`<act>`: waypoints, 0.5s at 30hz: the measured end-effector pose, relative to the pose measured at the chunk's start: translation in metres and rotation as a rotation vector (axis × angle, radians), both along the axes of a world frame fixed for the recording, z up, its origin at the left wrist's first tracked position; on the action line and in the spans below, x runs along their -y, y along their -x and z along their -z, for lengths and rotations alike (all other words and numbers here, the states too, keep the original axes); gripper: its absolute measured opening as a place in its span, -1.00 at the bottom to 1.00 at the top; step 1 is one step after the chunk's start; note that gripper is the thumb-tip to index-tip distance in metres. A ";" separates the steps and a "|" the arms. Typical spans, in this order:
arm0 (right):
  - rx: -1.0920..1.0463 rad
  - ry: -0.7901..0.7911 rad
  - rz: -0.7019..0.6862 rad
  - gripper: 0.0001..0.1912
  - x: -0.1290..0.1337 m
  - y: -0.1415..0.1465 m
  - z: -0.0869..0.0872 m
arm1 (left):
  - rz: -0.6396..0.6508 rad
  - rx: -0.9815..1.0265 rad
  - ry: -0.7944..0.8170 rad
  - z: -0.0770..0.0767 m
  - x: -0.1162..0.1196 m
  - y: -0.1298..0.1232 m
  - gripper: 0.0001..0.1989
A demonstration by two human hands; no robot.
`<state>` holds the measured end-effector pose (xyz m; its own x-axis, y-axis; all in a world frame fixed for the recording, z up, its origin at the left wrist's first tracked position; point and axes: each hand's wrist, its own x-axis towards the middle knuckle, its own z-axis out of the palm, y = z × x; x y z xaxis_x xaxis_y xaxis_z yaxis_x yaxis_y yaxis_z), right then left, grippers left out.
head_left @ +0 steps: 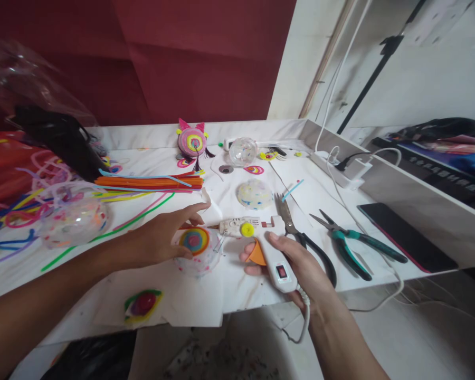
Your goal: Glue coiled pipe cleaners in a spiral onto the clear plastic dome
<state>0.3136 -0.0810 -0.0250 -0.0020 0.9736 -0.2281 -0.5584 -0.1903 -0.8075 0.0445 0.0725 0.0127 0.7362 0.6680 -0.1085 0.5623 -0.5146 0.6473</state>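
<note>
My right hand is wrapped round the white glue gun, fingers at its orange trigger. The gun's nozzle points left, over a clear speckled half-ball that carries a disc of coloured rings. My left hand is at the left side of this half-ball, fingers apart, the thumb by the disc's lower edge and the other fingers above it. A yellow round piece shows against the gun's side. Near the table's front edge lies an eye-shaped piece in green, yellow and red.
Scissors, green-handled pliers and a phone lie at the right. Bundled pipe cleaners and a clear ball are at the left. Behind stand a pink eared figure, another ball and a half-ball.
</note>
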 end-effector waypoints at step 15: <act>0.010 0.041 -0.012 -0.65 -0.013 -0.003 -0.001 | -0.051 -0.075 -0.052 0.000 0.004 -0.003 0.02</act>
<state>0.3165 -0.0685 -0.0244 -0.0109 0.9634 -0.2677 -0.5480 -0.2297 -0.8043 0.0470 0.0689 0.0123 0.6921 0.7108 -0.1261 0.6346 -0.5159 0.5754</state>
